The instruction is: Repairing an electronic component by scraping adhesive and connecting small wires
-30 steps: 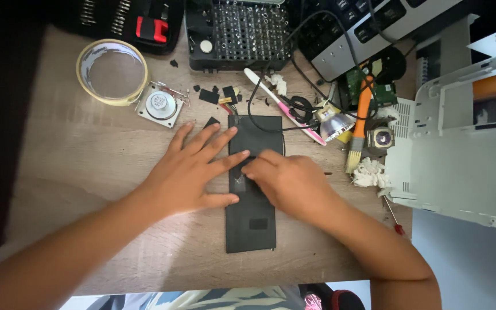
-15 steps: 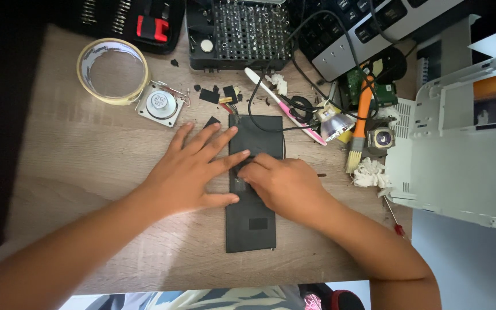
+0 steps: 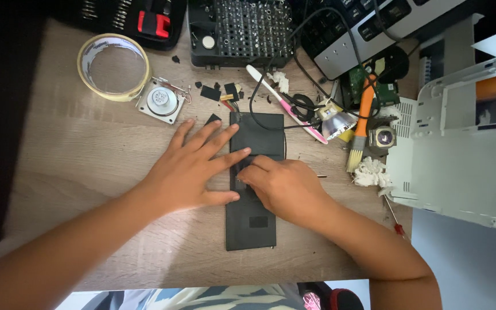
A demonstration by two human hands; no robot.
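Lying flat on the wooden desk (image 3: 87,172), a black battery pack (image 3: 252,221) is being pinned under the left hand (image 3: 193,169), fingers spread. The right hand (image 3: 285,186), fingertips bunched beside them, is working at its middle; nothing looks lifted free yet, and a tape roll (image 3: 113,66) is sitting beyond the fingertips.

Person, own body: left hand (image 3: 193,169) and right hand (image 3: 285,186), both bare. Forearms bare, no sleeves, rings, watch or gloves visible. Patterned white-and-blue garment (image 3: 190,298) at bottom edge.

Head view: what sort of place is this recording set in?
Probably a home electronics repair desk. A screwdriver bit set, a loose speaker and a green circuit board clutter the wooden desk around a flat black panel.
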